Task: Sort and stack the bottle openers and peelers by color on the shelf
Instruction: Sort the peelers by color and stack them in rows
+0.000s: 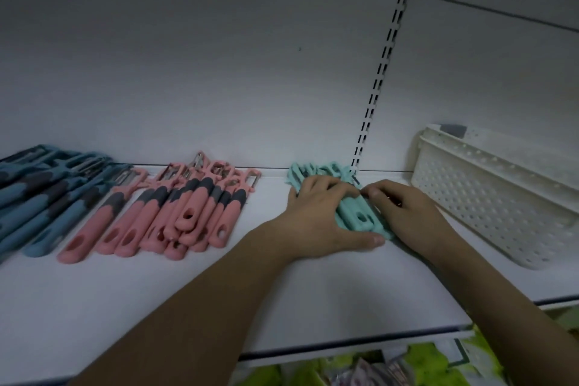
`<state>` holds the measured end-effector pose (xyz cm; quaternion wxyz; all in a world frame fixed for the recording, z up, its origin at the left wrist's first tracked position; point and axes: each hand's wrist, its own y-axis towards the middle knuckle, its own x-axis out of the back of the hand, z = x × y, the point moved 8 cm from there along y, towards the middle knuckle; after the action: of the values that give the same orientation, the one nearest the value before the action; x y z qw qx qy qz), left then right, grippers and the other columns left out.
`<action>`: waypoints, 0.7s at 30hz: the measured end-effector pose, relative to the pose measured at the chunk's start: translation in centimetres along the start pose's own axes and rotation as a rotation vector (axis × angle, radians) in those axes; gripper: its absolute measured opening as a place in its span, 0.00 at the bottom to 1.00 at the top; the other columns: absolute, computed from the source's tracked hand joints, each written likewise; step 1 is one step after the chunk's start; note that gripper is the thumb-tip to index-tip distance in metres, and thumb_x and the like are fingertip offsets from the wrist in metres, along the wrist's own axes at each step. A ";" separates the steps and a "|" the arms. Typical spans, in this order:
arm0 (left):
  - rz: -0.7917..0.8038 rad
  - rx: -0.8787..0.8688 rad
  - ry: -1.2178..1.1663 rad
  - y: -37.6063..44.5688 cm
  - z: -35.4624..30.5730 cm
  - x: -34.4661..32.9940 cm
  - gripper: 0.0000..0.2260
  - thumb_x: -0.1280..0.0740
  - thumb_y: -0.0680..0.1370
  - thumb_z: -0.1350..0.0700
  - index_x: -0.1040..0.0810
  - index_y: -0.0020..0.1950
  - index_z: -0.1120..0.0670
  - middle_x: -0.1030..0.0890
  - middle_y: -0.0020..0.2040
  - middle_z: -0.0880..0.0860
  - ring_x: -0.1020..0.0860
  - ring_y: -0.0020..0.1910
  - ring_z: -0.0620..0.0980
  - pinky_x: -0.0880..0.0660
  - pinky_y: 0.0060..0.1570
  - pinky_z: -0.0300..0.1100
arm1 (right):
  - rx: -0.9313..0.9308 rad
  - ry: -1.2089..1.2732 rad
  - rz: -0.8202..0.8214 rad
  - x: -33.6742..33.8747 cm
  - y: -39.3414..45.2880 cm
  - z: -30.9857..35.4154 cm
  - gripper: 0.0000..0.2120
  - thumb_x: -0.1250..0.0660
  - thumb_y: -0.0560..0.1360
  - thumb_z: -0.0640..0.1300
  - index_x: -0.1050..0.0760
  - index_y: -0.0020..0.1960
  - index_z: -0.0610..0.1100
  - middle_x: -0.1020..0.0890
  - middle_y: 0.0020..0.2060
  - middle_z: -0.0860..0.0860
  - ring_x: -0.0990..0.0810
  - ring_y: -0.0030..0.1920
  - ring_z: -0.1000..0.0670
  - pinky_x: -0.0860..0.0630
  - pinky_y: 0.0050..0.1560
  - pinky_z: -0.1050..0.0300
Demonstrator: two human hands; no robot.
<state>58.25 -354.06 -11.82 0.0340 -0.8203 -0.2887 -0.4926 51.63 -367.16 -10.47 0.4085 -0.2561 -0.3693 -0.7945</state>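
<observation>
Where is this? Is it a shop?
Probably a shop. Many of the same peelers lie sorted by colour, blue, pink and teal, on a white shelf with a slotted metal strip behind, like store shelving.
</observation>
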 end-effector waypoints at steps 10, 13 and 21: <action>-0.062 0.041 0.007 -0.6 -0.6 0.6 0.37 0.35 0.73 0.31 0.42 0.78 0.44 0.43 0.78 0.47 0.49 0.77 0.47 0.53 0.76 0.57 | -0.183 0.112 -0.273 2.0 0.6 -2.6 0.11 0.41 0.78 0.37 0.21 0.43 0.42 0.19 0.35 0.48 0.19 0.38 0.44 0.25 0.39 0.55; -0.120 0.025 0.067 -2.1 -2.0 2.2 0.33 0.43 0.76 0.31 0.40 0.77 0.46 0.41 0.77 0.50 0.48 0.78 0.50 0.56 0.76 0.59 | -0.167 0.066 -0.252 2.1 0.3 -2.0 0.10 0.41 0.79 0.37 0.22 0.43 0.41 0.17 0.42 0.43 0.20 0.41 0.42 0.27 0.43 0.53; -0.369 0.044 0.064 -15.8 3.3 13.2 0.23 0.35 0.78 0.41 0.31 0.73 0.45 0.29 0.69 0.46 0.33 0.68 0.44 0.35 0.69 0.45 | 0.090 0.025 -0.317 2.4 -3.2 8.8 0.10 0.41 0.81 0.40 0.22 0.48 0.42 0.19 0.43 0.48 0.24 0.44 0.48 0.34 0.42 0.57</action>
<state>57.41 -333.96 -6.18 -0.0299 -0.7366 -0.4436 -0.5097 48.58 -359.96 -4.76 0.2936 -0.1662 -0.4354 -0.8347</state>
